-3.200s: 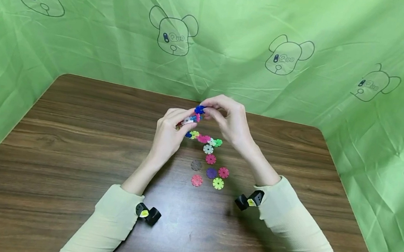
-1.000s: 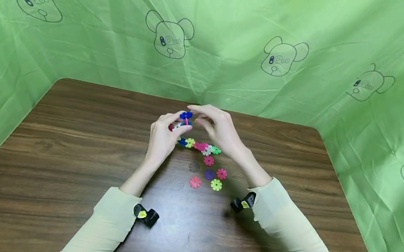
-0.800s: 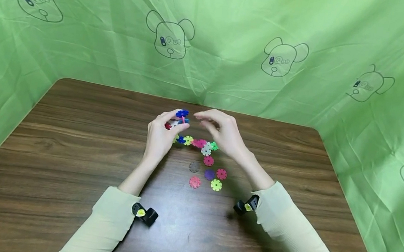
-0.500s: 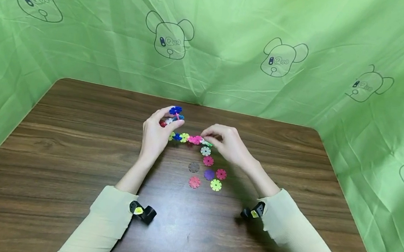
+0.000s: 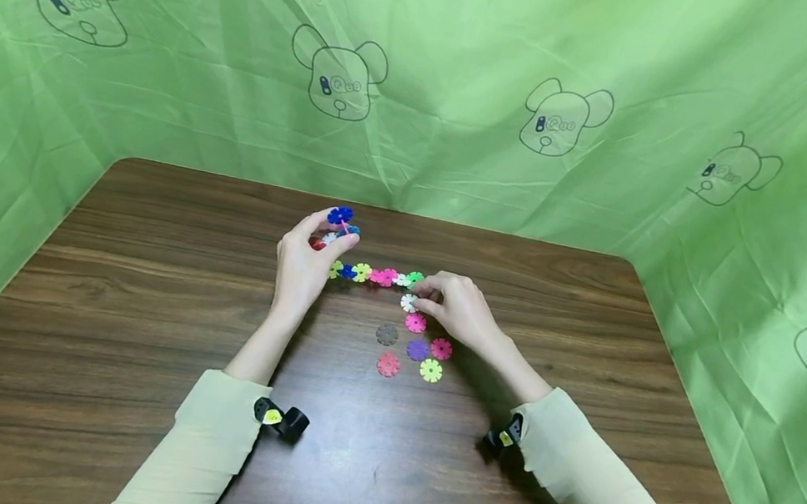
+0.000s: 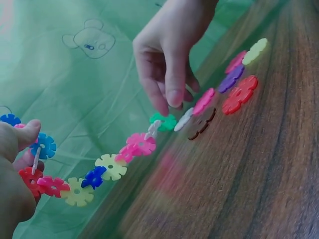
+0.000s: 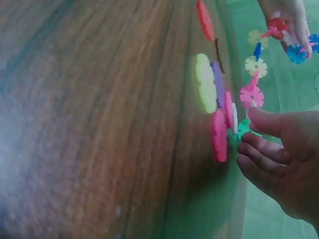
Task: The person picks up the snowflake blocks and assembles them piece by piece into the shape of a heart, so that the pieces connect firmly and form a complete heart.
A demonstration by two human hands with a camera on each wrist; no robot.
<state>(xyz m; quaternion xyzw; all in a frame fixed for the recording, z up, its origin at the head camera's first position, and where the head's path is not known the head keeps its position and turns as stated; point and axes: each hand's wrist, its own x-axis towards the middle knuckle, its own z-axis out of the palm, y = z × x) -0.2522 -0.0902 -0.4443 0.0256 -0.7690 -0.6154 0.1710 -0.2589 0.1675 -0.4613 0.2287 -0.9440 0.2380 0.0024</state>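
Observation:
My left hand (image 5: pixel 302 265) grips one end of a chain of interlocking plastic snowflake discs, its dark blue disc (image 5: pixel 340 216) sticking up past the fingertips. From there the chain runs right through yellow, blue and pink discs (image 6: pixel 140 143) to a green disc (image 6: pixel 163 122) at its far end. My right hand (image 5: pixel 461 305) is over the loose discs, thumb and fingers apart, close to a loose white disc (image 5: pixel 408 303). In the right wrist view its thumb (image 7: pixel 271 122) and fingers show a gap, with no disc plainly between them.
More loose discs lie on the brown wooden table (image 5: pixel 138 320): two pink ones, a purple disc (image 5: pixel 417 350), a yellow disc (image 5: pixel 431 371), a coral-red disc (image 5: pixel 388 364) and a dark see-through disc (image 5: pixel 387 334). A green cloth (image 5: pixel 430 154) hangs behind the table.
My right hand has left the dark blue disc on the chain and come down to the loose discs. The left hand has moved left, drawing the chain out straighter.

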